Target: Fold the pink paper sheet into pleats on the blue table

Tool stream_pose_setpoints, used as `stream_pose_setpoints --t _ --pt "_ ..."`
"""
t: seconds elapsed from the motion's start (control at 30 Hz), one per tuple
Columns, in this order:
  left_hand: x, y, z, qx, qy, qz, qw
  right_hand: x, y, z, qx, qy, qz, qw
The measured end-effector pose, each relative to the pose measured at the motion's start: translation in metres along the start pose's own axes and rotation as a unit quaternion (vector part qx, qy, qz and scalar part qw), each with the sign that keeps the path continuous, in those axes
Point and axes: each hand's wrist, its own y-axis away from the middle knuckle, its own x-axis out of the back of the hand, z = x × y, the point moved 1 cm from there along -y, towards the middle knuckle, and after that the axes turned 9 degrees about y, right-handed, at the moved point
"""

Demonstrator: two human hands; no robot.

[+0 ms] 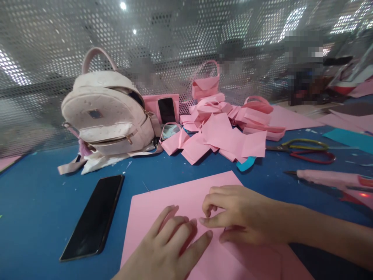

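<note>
A large sheet of pink paper (142, 221) lies on the table in front of me, and both hands are on it. My left hand (171, 241) rests on its middle with fingers spread and fingertips touching the surface. From the right comes my right hand (241, 214), its fingers curled towards the thumb at a part of the paper close to my left fingertips. The paper beneath the right palm is partly hidden and in shadow.
Left of the sheet lies a black phone (94, 217). Behind stand a pale backpack (110, 112), a second phone (166, 110) and a heap of pink paper pieces (221, 134), with a small paper bag (205, 87) on top. Scissors (309, 147) and a pink glue gun (329, 178) lie at right.
</note>
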Motion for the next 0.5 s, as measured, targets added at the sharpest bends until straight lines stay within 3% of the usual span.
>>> stream_pose_setpoints --t 0.27,0.5 --pt "0.006 -0.004 0.002 0.006 0.003 -0.002 1.0 0.004 0.002 -0.001 0.008 -0.002 0.028 1.0" --pt "0.011 -0.006 0.002 0.001 -0.019 -0.007 1.0 -0.01 -0.005 -0.007 0.013 0.071 0.054 0.996"
